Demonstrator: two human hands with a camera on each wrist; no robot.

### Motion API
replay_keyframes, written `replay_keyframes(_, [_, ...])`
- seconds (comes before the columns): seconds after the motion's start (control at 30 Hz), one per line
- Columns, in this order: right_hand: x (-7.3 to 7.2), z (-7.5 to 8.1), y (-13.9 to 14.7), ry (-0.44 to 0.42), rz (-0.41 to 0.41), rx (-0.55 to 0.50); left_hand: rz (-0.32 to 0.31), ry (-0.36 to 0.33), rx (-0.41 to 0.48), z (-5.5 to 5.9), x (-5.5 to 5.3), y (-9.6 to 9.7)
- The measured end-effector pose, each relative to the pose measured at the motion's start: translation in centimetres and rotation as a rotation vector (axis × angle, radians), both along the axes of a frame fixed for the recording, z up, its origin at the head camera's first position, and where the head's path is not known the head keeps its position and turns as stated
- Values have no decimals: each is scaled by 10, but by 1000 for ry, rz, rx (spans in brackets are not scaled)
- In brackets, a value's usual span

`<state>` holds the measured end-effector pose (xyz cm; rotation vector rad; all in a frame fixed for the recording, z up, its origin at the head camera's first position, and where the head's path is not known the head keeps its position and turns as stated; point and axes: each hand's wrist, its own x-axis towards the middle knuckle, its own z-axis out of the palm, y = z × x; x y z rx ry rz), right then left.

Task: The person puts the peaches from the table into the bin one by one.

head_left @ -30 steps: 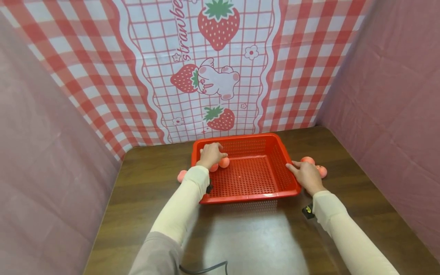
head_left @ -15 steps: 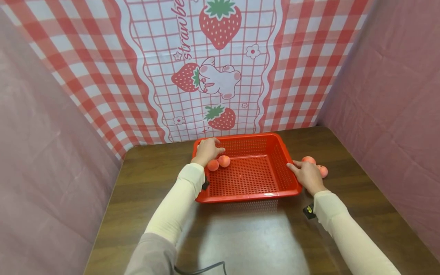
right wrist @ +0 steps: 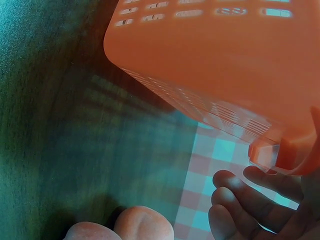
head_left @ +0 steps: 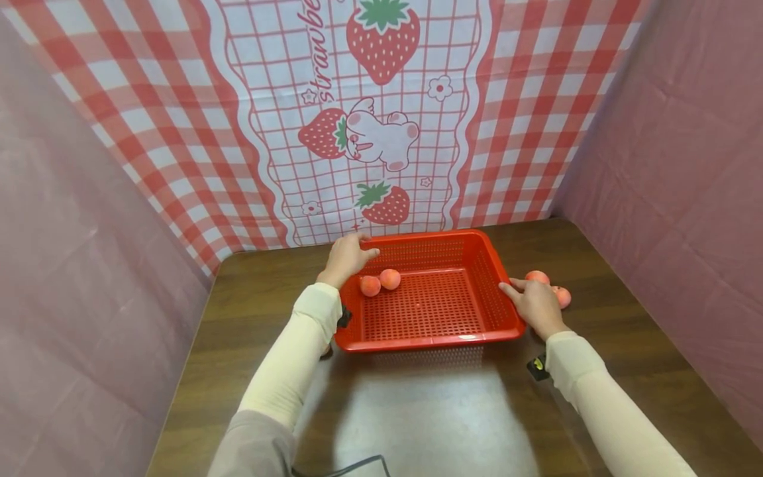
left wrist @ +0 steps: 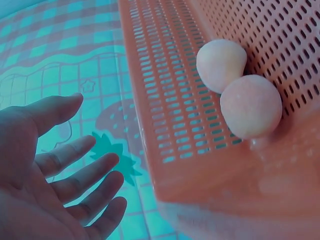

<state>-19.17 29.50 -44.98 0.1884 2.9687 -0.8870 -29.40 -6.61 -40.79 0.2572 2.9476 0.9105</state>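
Observation:
A red perforated plastic basket (head_left: 417, 344) stands on the table with two peaches inside, a nearer peach (head_left: 370, 286) and a farther peach (head_left: 390, 279). Above the basket's left rim is my left hand (head_left: 346, 259), its fingers spread and holding nothing; the left wrist view shows this hand (left wrist: 65, 175) apart from the basket wall. My right hand (head_left: 536, 309) grips the right rim, thumb on top and curled fingers (right wrist: 240, 197) below. Just beyond that hand lie two more peaches on the table, one peach (head_left: 538, 277) behind another peach (head_left: 562, 297).
The wooden table (head_left: 250, 344) ends at a strawberry-print checked cloth (head_left: 381, 132) behind the basket. Pink fabric walls (head_left: 667, 199) stand at both sides. A dark cable (head_left: 352, 467) lies at the front edge.
My left hand has moved left and back from over the peaches to the basket's left rim. A peach left of the basket has gone from view near my left arm. The right hand keeps its grip.

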Motion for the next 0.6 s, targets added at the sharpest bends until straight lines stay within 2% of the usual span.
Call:
replay_keyframes(0.23, [2, 0, 2, 47, 7, 25, 20, 7, 5, 8, 0, -10])
replay_keyframes(0.37, [4, -1, 1, 37, 14, 8, 26, 18, 2, 11, 2, -20])
replay_keyframes(0.6, [1, 0, -2, 30, 26, 1, 78, 27, 33, 11, 4, -43])
